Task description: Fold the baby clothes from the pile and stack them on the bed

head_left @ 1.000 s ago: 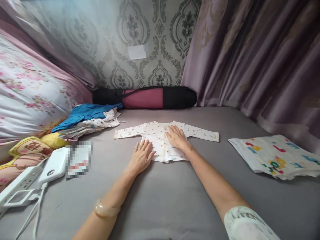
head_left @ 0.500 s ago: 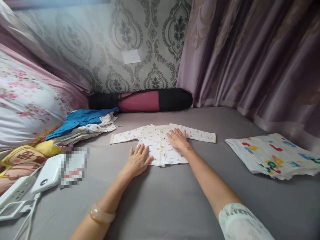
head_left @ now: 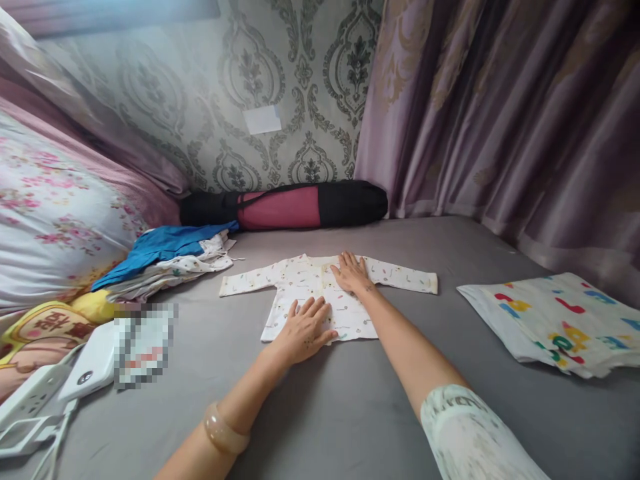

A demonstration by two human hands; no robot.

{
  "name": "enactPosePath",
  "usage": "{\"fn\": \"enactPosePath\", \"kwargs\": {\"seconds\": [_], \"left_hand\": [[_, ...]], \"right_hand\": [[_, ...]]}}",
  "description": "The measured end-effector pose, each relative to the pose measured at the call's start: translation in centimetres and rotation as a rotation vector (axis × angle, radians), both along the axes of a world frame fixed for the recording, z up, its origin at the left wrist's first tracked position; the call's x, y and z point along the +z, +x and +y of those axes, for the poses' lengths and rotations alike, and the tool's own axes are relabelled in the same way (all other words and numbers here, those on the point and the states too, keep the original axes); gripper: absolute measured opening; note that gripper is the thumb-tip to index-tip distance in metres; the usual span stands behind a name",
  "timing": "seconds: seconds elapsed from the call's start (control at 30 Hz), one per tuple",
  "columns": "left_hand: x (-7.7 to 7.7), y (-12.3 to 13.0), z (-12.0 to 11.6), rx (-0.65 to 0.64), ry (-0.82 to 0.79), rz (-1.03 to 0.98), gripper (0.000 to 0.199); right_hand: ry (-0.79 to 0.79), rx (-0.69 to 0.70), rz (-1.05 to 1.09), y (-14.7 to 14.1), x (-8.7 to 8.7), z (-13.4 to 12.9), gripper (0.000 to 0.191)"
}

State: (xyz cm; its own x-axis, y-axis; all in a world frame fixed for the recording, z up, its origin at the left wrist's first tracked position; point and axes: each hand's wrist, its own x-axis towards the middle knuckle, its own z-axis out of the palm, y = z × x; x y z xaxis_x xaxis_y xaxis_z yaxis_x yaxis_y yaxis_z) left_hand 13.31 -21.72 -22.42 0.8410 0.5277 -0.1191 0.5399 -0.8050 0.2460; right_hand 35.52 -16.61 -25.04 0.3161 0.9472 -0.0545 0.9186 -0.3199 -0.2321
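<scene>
A small white baby shirt (head_left: 293, 293) with a scattered print and cream trim lies spread flat, both sleeves stretched out sideways. My left hand (head_left: 306, 327) rests open on its lower front, near the bottom hem, fingers pointing away from me. Higher up, my right hand (head_left: 352, 275) lies flat near the collar on the right side of the chest, its fingers apart. Both palms face down on the cloth and hide parts of the front. A pale bangle (head_left: 225, 430) circles my left wrist.
Beneath everything is a grey sheet (head_left: 350, 413). Folded cloth with colourful print (head_left: 555, 320) lies right; piled clothes (head_left: 170, 257) lie left. A power bank (head_left: 95, 360) and power strip (head_left: 35, 393) sit front left. A long black-and-red bag (head_left: 280, 205) lies along the wall.
My left hand has slid right, from the shirt's left side to its lower middle. My right hand has shifted slightly up and left. The view has tilted a little.
</scene>
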Motion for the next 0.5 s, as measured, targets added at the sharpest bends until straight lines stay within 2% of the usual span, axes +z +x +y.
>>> {"fn": "enactPosePath", "kwargs": {"seconds": [0.13, 0.23, 0.3, 0.5], "left_hand": [[-0.1, 0.0, 0.4, -0.026, 0.045, -0.026, 0.060], [0.1, 0.4, 0.7, -0.039, 0.053, -0.051, 0.051], [0.3, 0.7, 1.0, -0.033, 0.057, -0.056, 0.043], [0.8, 2.0, 1.5, 0.004, 0.103, -0.045, 0.030]], "right_hand": [[0.007, 0.015, 0.101, 0.6, 0.8, -0.1, 0.062], [0.090, -0.015, 0.167, 2.2, 1.8, -0.9, 0.058], [0.140, -0.120, 0.165, 3.9, 2.4, -2.0, 0.055], [0.159, -0.594, 0.110, 9.8, 3.5, -7.0, 0.043]]}}
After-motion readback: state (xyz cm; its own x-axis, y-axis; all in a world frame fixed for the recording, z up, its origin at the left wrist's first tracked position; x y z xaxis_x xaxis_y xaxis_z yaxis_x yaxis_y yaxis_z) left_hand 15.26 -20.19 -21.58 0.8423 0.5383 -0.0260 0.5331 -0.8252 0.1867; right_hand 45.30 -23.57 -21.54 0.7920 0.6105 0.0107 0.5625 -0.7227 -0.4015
